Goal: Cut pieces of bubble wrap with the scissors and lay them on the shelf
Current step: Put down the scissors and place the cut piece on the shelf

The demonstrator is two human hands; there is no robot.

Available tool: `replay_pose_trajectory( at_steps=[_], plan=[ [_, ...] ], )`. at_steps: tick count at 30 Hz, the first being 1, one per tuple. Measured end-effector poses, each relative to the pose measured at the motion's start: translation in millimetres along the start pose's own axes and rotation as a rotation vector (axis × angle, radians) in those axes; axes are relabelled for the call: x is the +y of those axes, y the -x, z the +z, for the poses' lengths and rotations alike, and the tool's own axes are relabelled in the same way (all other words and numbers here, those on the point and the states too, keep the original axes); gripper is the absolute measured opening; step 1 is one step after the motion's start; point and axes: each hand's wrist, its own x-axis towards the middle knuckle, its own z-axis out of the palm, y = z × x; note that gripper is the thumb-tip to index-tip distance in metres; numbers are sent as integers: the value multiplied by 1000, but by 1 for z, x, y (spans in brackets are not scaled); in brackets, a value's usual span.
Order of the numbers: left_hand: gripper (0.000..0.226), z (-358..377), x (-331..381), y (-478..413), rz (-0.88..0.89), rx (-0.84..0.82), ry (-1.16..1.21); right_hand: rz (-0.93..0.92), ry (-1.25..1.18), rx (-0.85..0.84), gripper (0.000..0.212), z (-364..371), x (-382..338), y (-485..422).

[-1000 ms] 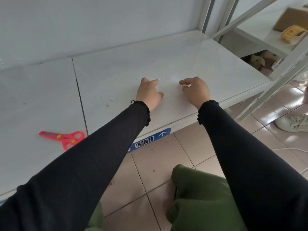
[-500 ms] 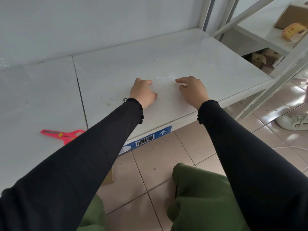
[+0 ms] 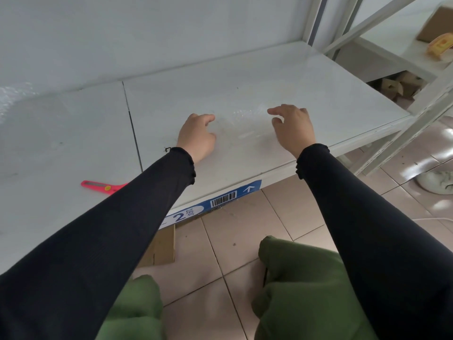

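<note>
- Both my hands are out over the white metal shelf (image 3: 282, 77), black sleeves down to the wrists.
- The cut piece of clear bubble wrap (image 3: 242, 123) lies flat on the shelf board, right between my two hands. It's pretty hard to see against the white, tbh.
- My left hand (image 3: 196, 136) is at the wrap's left edge, fingers loosely bent, not grasping anything. Can't tell if the fingertips actually touch the plastic.
- My right hand (image 3: 291, 128) is at the right edge, fingers spread and relaxed, nothing held there either.
- The pink plastic scissors (image 3: 103, 186) lie on the left shelf board near the front edge, well apart from the wrap. My left sleeve covers the handles.
- A blue label with a barcode (image 3: 223, 200) is stuck on the shelf's front lip.
- A flat brown cardboard piece (image 3: 161, 246) stands on the tiled floor below it.
- A yellow tape roll (image 3: 440, 45) sits on the neighbouring rack to the right.
</note>
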Motion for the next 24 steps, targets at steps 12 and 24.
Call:
replay_pose_trajectory(
  at_steps=[12,24],
  plan=[
    [34,-63,-39,70,186,186,-226,-406,2,137,26,1,-89,45],
    [26,-144,-133,138,14,341,-305,-620,-109,-135,24,60,-187,94]
  ],
)
